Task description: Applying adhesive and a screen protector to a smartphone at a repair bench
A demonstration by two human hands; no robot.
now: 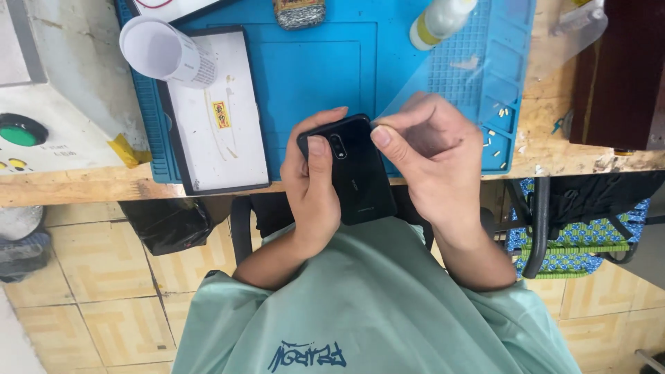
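Broadly, a blue work mat (pixel 312 62) covers the wooden bench (pixel 575 149) from ten to one o'clock. On the mat at nine o'clock lies a white panel in a black frame (pixel 215 131), with a paper roll (pixel 163 52) on its upper corner. At centre, the left hand (pixel 312 190) grips a black smartphone (pixel 350 170), back side up, thumb pressed beside the camera. The right hand (pixel 429 156) pinches a clear film (pixel 457 69) between thumb and forefinger at the phone's top corner. A bottle (pixel 440 21) lies at one o'clock.
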